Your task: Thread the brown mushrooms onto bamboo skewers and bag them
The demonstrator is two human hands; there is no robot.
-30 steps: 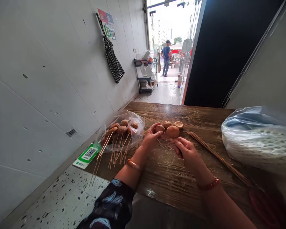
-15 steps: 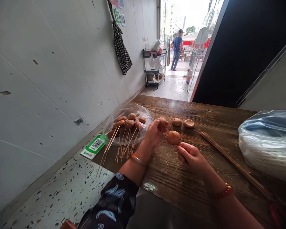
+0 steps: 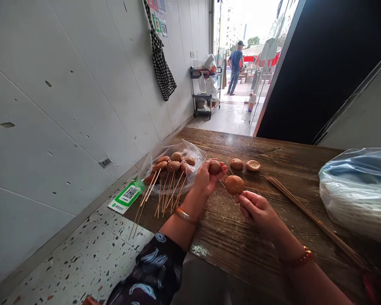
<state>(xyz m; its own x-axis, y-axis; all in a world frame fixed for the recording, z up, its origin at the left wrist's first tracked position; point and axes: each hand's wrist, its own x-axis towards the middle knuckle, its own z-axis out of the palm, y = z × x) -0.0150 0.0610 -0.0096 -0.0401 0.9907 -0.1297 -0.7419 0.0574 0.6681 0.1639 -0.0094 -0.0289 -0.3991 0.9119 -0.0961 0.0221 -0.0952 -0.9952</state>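
Observation:
A brown mushroom cap [image 3: 215,167] rests in the closed fingers of my left hand [image 3: 207,177]. My right hand [image 3: 254,205] pinches thin skewers just under a second mushroom [image 3: 234,185], which is threaded on them. The skewer tips stick out past this mushroom, toward the left hand. Just beyond the hands, two loose mushrooms [image 3: 236,164] lie on the wooden table [image 3: 292,159], one showing its hollow underside. To the left, several skewered mushrooms [image 3: 173,166] sit in a clear plastic bag [image 3: 193,148], their sticks pointing toward me.
A bundle of bare skewers [image 3: 314,218] lies at the right, near a large clear plastic bag [image 3: 357,190] with white contents. A green-edged QR code card [image 3: 126,196] is at the table's left edge. Beyond stand a trolley [image 3: 206,87] and a person [image 3: 235,67] in the doorway.
My left hand has turned, so the mushroom cap in it now shows plainly. The skewered mushroom in my right hand has shifted very slightly right.

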